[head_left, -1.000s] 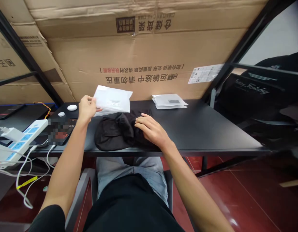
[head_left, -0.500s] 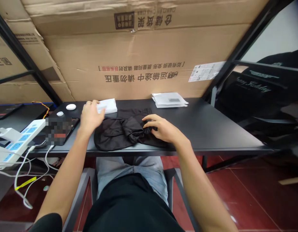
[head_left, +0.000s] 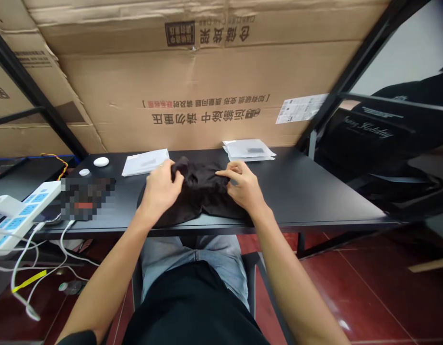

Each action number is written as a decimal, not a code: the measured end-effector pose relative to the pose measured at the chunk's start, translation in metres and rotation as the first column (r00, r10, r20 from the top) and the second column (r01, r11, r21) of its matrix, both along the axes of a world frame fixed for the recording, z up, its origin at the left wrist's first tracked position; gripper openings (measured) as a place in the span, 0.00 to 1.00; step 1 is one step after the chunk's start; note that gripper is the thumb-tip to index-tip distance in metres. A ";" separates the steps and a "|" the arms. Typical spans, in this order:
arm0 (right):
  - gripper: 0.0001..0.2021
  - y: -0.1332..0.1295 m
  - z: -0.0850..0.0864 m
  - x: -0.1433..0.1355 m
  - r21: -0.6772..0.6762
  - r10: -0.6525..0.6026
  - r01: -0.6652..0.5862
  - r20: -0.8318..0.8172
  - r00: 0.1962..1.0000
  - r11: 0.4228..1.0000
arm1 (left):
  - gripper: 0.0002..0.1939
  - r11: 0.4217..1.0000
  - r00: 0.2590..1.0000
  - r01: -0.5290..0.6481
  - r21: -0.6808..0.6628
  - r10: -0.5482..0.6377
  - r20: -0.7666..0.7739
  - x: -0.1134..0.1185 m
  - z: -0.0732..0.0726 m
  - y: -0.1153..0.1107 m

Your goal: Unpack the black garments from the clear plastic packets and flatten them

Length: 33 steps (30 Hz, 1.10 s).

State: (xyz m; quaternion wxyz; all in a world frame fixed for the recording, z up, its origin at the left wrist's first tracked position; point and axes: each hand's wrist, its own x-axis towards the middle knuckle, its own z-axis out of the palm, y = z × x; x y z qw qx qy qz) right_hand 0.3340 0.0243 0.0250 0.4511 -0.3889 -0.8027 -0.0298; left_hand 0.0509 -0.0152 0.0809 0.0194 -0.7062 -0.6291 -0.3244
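A thin black cloth (head_left: 205,196) lies on the black table, spread between my hands and reaching its front edge. I cannot make out what kind of item it is. My left hand (head_left: 161,188) is closed on its upper left part, lifting a bunched fold between thumb and fingers. On the other side, my right hand (head_left: 244,186) pinches its upper right part between thumb and forefinger. Just beyond my left hand lies a white packet (head_left: 144,163). A stack of white packets (head_left: 248,150) sits behind my right hand.
A large cardboard sheet (head_left: 192,76) stands along the back of the table (head_left: 308,191). At left are a white earbud case (head_left: 101,162), a small round white piece (head_left: 84,172), a blurred-out dark device (head_left: 88,199) and a power strip (head_left: 25,215) with cables. A person in black (head_left: 397,129) is at the right.
My left hand has moved from the white packet to the cloth and gripped it. My right hand has closed into a pinch. The bunched cloth is now more spread out.
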 end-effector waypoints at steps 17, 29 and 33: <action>0.19 0.004 0.003 0.020 -0.277 0.035 0.038 0.254 0.967 0.960 | 0.32 0.993 0.989 0.061 -0.097 -0.074 -0.129 -0.006 -0.033 -0.030; 0.19 0.009 0.000 0.026 -0.300 -0.049 0.141 0.296 0.954 0.944 | 0.13 0.972 0.970 -0.116 -0.202 0.067 -0.232 -0.021 -0.039 -0.012; 0.14 0.004 0.005 0.022 -0.344 -0.055 0.158 0.291 0.955 0.925 | 0.14 0.955 0.958 -0.257 -0.147 0.231 -0.170 -0.047 -0.027 -0.011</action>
